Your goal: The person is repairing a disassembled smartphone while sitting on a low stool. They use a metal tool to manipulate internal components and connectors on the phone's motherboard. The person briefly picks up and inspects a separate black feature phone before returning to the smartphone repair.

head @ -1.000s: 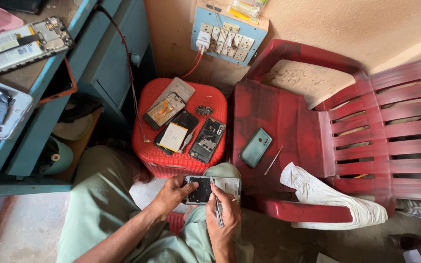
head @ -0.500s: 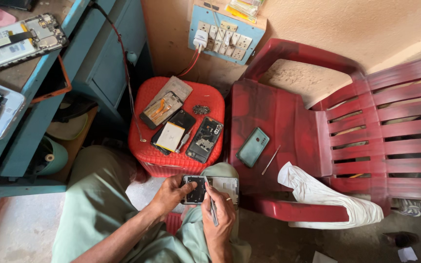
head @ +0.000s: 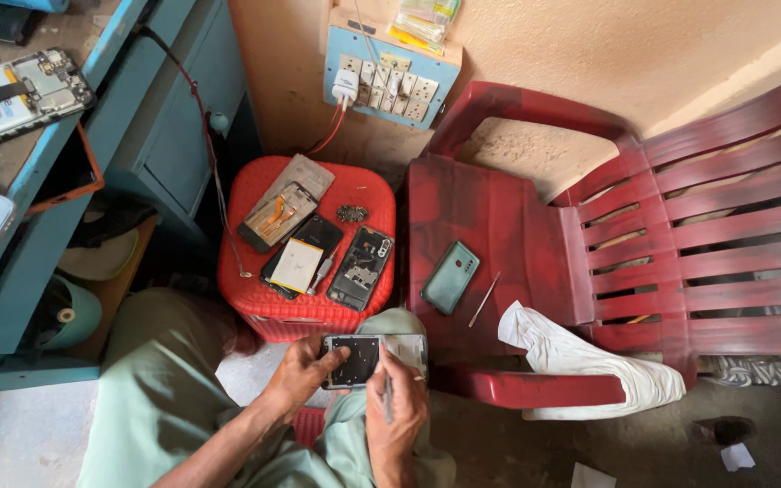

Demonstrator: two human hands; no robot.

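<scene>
Compared with a second ago, the opened phone [head: 368, 360] sits in the same place over the person's lap, just below the red stool [head: 305, 237]. The left hand [head: 305, 372] keeps its fingers clamped on the phone's left edge, and the right hand [head: 397, 407] stays closed around a thin tool [head: 387, 390] at the phone, so the work continues without a real shift.

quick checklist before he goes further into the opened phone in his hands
1. Left hand grips opened phone: ok.
2. Right hand holds thin tool: ok; tip contact: cannot tell.
3. Phone braced over knee: ok.
4. Small loose parts sit on red stool: ok.
5. Spare probe lies on red chair beside teal back cover: ok.
</scene>
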